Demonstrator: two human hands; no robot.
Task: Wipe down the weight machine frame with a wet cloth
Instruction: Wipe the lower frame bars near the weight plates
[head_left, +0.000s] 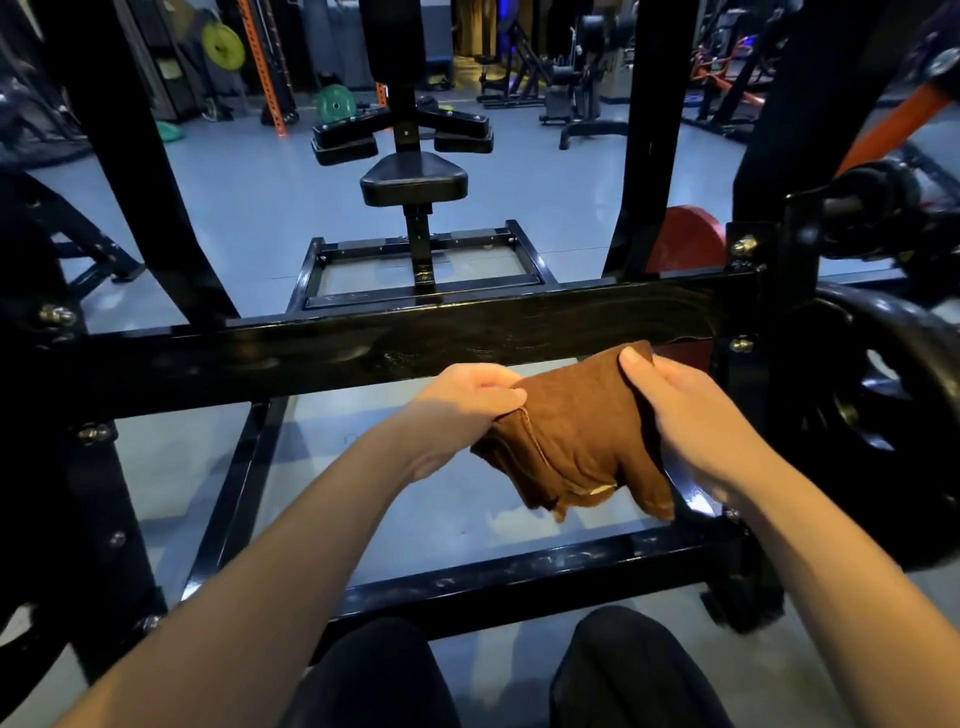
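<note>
From the head view we look down on a grey gym floor (249, 208) that spreads out under dim bluish light, with racks, a green plate (335, 105) and a yellow plate (222, 45) well back on the left. Ahead stands a black seat (413, 179) on its post, inside a low rectangular base. Nearer to us a black crossbar (363, 340) of the frame runs left to right, tilted slightly up toward the right, its face shiny and streaked with wet marks. A second bar (519, 571) lies lower, close to our knees. A black weight plate (883, 415) sits at the right edge, with a red plate (685, 239) behind the crossbar. We hold the cloth (576, 431) just below the crossbar's right half; it is brown, folded and rumpled, its long axis sloping down to the left, loose corners hanging. Our left hand (467, 400) pinches its left edge between thumb and curled fingers; our right hand (691, 415) grips its right side, thumb on top.
</note>
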